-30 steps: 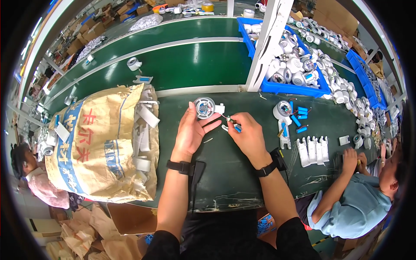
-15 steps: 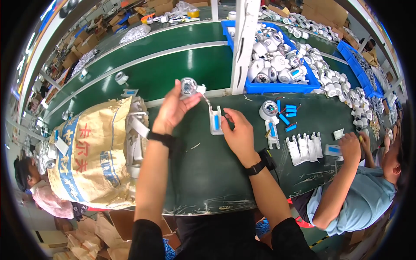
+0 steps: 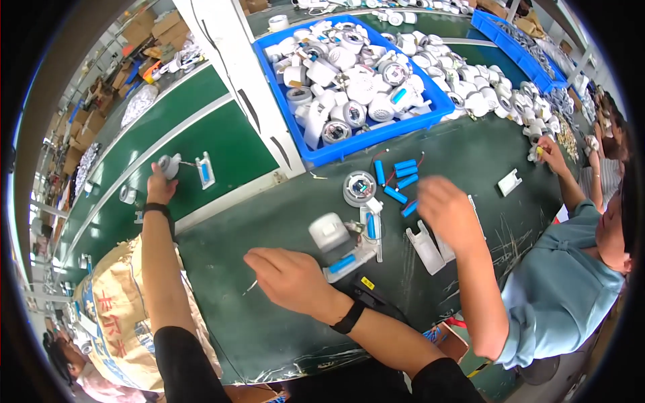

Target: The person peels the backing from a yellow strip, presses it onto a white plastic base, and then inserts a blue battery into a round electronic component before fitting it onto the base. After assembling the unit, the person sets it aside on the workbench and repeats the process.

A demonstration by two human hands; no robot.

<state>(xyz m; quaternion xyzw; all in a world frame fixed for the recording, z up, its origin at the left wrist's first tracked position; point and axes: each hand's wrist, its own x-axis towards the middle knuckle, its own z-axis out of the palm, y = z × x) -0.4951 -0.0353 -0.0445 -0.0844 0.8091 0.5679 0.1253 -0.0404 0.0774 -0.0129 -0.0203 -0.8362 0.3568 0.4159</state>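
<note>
My left hand (image 3: 161, 185) grips a round white-and-grey lamp-like device (image 3: 168, 165) over the green belt at the left. Wires run from it to a narrow white cover (image 3: 204, 171) with a blue battery cell in it. My right hand (image 3: 292, 282) is over the dark table, fingers pressed together and curled; its underside is hidden. Just beyond it lies a second white device (image 3: 329, 232), next to a white cover holding a blue cell (image 3: 342, 262). Behind that, a third round device (image 3: 359, 188) faces up, its circuit board showing, with another cover (image 3: 371, 235) below it.
Several loose blue cells (image 3: 406, 171) lie mid-table. A blue crate (image 3: 376, 138) full of white devices stands beyond, next to a white post (image 3: 255, 87). At the right, a co-worker's blurred hand (image 3: 447, 208) reaches over white shells (image 3: 424, 248). A woven sack (image 3: 111, 302) stands left.
The view has turned right. My left hand has carried the device and its wired cover onto the belt. My right hand has left the cover. Another device with a cover now lies on the table.
</note>
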